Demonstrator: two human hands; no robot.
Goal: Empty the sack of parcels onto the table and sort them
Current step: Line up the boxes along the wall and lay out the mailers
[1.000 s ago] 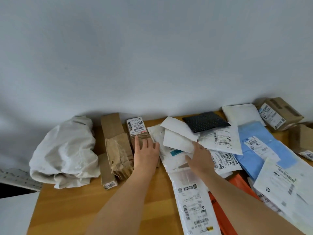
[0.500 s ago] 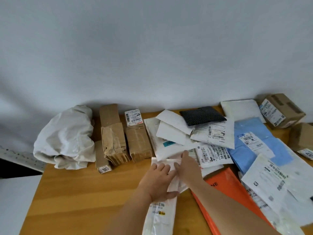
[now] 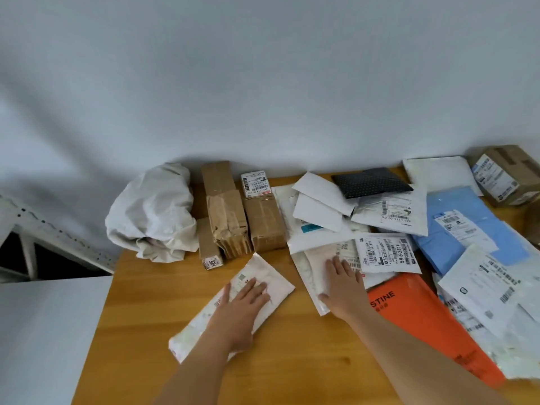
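My left hand (image 3: 241, 305) lies flat, fingers straight, on a long white mailer bag (image 3: 271, 277) that lies slanted on the wooden table (image 3: 140, 331), apart from the pile. My right hand (image 3: 342, 283) presses flat on another white mailer (image 3: 312, 263) at the near left edge of the parcel pile. The crumpled white sack (image 3: 152, 211) sits at the table's back left. Beside it stand brown cardboard parcels (image 3: 226, 217) in a row, one with a label (image 3: 255, 182).
The pile at right holds white mailers, a labelled bag (image 3: 385, 254), an orange bag (image 3: 423, 320), a blue bag (image 3: 464, 229), a black dotted pouch (image 3: 369, 181) and a cardboard box (image 3: 505, 173). A grey wall stands behind. A white surface (image 3: 43, 337) adjoins the table's left edge.
My left hand has slid the long white mailer leftward out of the pile onto bare table. My right hand has shifted onto another white mailer at the pile's edge.
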